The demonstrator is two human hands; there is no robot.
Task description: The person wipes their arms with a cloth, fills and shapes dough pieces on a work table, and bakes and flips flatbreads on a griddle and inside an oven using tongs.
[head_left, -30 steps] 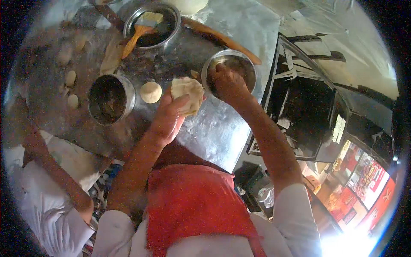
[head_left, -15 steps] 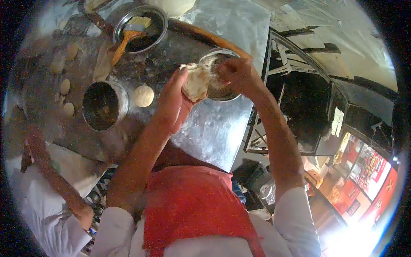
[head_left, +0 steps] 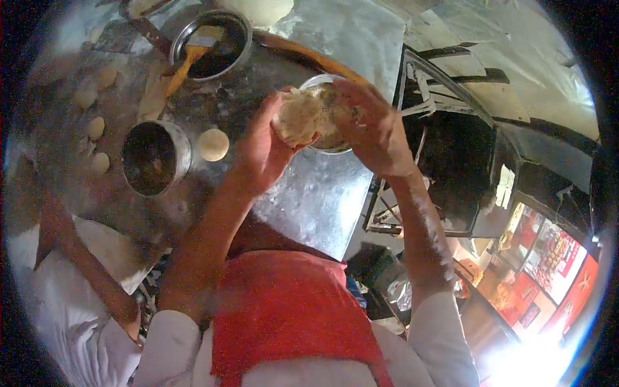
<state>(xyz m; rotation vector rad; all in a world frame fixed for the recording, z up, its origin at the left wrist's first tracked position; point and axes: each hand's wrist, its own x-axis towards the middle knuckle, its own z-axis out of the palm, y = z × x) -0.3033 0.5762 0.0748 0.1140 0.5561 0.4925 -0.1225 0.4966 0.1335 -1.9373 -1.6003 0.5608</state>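
Observation:
My left hand [head_left: 261, 151] is wrapped round a flattened piece of dough [head_left: 296, 120], cupping it from below and from the left. Close by on the right, my right hand [head_left: 374, 129] hangs over a metal bowl [head_left: 330, 149] with its fingers turned toward the dough. Motion smears those fingers, and whether anything is between them does not show. What fills the bowl is mostly hidden behind the dough and my right hand. To the left a round dough ball [head_left: 213, 144] lies on the worktop [head_left: 303, 193].
A deep metal pot [head_left: 157, 158] stands left of the dough ball. Behind it a wooden-handled brush [head_left: 190, 58] rests in a metal bowl [head_left: 247, 48]. A long wooden stick [head_left: 300, 51] lies at the back. A co-worker's arm [head_left: 84, 264] reaches in from the left, near several dough balls [head_left: 96, 128].
My right hand has swung from a pinch inside the bowl to a spot nearer me, beside the dough. The dough's top now looks coated and browner.

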